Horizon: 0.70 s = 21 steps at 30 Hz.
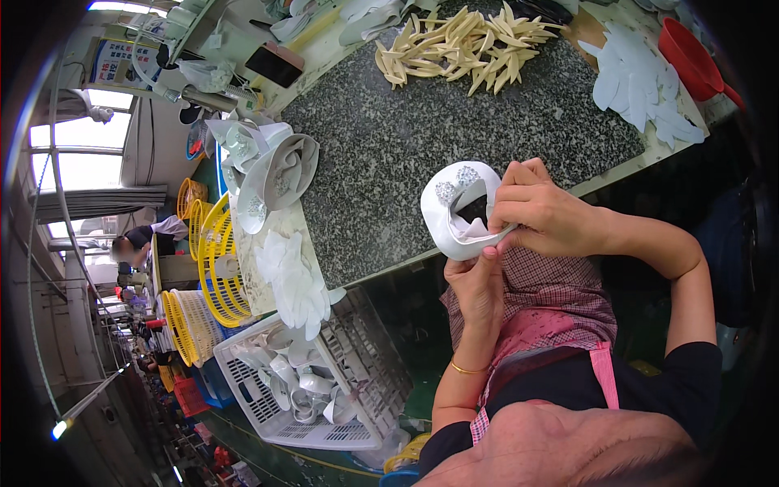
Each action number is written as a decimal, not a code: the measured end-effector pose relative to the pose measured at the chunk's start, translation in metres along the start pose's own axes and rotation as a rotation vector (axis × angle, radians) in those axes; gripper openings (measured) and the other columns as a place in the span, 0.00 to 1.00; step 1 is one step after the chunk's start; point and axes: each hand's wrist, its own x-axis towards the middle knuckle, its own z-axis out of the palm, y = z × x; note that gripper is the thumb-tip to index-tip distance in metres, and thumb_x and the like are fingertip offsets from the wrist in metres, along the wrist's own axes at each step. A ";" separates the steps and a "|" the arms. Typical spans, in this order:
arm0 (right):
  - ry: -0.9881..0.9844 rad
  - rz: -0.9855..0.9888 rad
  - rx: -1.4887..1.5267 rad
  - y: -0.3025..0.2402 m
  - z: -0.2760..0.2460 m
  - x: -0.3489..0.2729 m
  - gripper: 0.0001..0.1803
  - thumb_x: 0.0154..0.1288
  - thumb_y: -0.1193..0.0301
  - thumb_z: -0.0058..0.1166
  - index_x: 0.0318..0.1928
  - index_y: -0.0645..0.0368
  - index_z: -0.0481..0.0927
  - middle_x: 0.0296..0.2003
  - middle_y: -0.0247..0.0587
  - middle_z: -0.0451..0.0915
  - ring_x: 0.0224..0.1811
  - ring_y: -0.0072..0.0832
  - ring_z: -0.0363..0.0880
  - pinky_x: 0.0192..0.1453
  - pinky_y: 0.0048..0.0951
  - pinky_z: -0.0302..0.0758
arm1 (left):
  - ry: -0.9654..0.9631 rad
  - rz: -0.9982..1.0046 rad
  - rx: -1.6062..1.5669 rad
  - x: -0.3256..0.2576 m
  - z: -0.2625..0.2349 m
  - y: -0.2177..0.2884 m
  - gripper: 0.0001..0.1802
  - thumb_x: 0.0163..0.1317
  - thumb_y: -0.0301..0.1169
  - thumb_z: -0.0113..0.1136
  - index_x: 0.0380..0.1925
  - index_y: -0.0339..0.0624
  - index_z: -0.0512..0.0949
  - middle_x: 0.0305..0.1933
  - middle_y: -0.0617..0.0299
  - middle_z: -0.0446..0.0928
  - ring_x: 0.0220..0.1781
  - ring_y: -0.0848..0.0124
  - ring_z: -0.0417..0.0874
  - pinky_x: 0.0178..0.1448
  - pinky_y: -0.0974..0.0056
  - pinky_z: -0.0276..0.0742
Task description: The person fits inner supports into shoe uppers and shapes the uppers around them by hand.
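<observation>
Between my two hands, over the front edge of the worktable [357, 162], is a white shoe upper [441, 217] bent into a ring, with two clusters of silver sparkly stones on it. My right hand [535, 207] is closed on its right side, with fingers curled over the rim and partly inside the opening. From below, my left hand [476, 284] pinches its lower edge between thumb and fingers. The fingertips of both hands come close together at that lower right edge. Part of the inside is hidden behind my right fingers.
Beige curved strips [466, 45] lie heaped at the table's far side. White flat pieces [637, 81] sit at right beside a red scoop [690, 57], and more [292, 276] at left near stacked white uppers [272, 174]. A crate [280, 414] of white parts stands lower left.
</observation>
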 end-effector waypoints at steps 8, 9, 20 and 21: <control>-0.048 -0.095 -0.025 -0.004 -0.006 -0.005 0.11 0.54 0.66 0.67 0.35 0.52 0.78 0.34 0.31 0.74 0.48 0.34 0.70 0.60 0.39 0.59 | -0.086 -0.142 -0.061 -0.001 0.002 0.017 0.41 0.66 0.51 0.61 0.68 0.35 0.61 0.67 0.51 0.68 0.68 0.58 0.72 0.68 0.54 0.75; -0.049 -0.091 -0.024 -0.004 -0.006 -0.007 0.11 0.54 0.66 0.67 0.35 0.52 0.78 0.34 0.31 0.74 0.48 0.34 0.70 0.60 0.39 0.59 | -0.084 -0.145 -0.062 -0.002 0.004 0.019 0.41 0.66 0.51 0.61 0.68 0.35 0.61 0.67 0.51 0.68 0.68 0.58 0.72 0.68 0.54 0.75; 0.012 -0.218 0.122 -0.008 0.002 -0.020 0.14 0.50 0.64 0.71 0.35 0.49 0.79 0.34 0.26 0.74 0.44 0.31 0.69 0.58 0.39 0.57 | -0.035 -0.291 -0.360 -0.006 -0.026 0.008 0.24 0.71 0.37 0.54 0.63 0.42 0.70 0.64 0.57 0.73 0.70 0.62 0.71 0.73 0.53 0.68; 0.015 -0.219 0.128 -0.008 0.002 -0.020 0.14 0.50 0.64 0.71 0.35 0.49 0.79 0.34 0.26 0.74 0.44 0.31 0.69 0.58 0.39 0.57 | -0.039 -0.311 -0.309 -0.007 -0.027 0.005 0.23 0.70 0.39 0.57 0.62 0.45 0.71 0.63 0.59 0.74 0.69 0.63 0.72 0.72 0.55 0.69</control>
